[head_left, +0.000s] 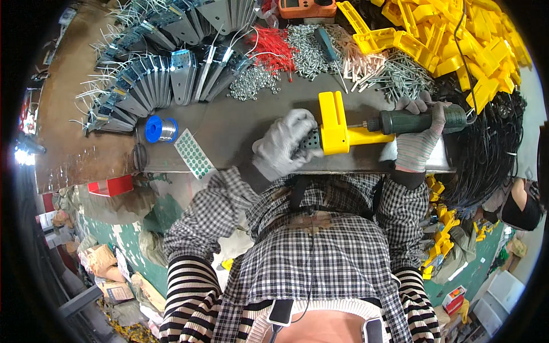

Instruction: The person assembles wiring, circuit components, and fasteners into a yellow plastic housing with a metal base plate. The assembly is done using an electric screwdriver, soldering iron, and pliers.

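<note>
My left hand [284, 146], in a grey glove, is closed round the left end of a yellow plastic housing [334, 127]. A dark perforated piece [310, 139] shows between its fingers and the housing. In my gloved right hand [419, 146] lies a dark green electric screwdriver [407, 121], held level and pointing left. Its thin bit [357, 125] reaches the housing's right side; whether it sits on a screw is too small to tell. Below the bit, a yellow arm of the housing extends right toward my right wrist.
Behind my hands lie piles of nuts [251, 84], red pieces [271, 48], screws [309, 51] and a loose screwdriver [326, 44]. Yellow housings [486, 51] heap at back right, black cables [486, 154] at right. Metal brackets [183, 74], a solder spool [160, 130] and a sticker sheet [194, 153] are left.
</note>
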`<state>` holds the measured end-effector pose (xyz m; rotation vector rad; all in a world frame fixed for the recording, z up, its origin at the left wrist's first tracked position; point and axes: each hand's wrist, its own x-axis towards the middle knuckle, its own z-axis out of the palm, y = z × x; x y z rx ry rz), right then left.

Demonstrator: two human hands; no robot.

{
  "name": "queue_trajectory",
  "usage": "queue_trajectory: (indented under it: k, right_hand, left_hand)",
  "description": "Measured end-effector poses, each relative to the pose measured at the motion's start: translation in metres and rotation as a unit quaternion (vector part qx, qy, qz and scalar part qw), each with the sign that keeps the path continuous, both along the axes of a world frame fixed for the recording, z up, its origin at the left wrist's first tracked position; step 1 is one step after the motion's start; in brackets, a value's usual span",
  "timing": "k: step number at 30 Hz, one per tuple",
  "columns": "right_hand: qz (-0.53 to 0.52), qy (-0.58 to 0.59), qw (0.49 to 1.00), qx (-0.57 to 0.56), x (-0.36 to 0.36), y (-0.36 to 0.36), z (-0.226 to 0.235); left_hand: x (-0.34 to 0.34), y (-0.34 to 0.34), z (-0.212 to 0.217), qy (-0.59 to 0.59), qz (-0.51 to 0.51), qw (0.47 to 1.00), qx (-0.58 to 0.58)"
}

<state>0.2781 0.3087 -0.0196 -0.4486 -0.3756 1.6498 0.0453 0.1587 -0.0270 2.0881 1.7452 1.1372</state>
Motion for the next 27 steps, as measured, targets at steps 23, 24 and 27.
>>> queue_trajectory:
  k: [23,24,27]
  right_hand:
    - [-0.032,0.015,0.999,-0.018,0.014,-0.035,0.003]
    - [-0.052,-0.006,0.998,-0.024,0.012,-0.037,0.007]
    - [-0.045,0.017,0.998,-0.027,0.015,-0.036,0.000]
  left_hand:
    - [0.000,-0.026,-0.016,0.028,0.056,0.998,-0.030]
    - [0.010,-0.028,-0.028,-0.002,0.067,0.998,0.000]
    - [0.023,-0.031,-0.040,0.009,0.125,0.991,0.038]
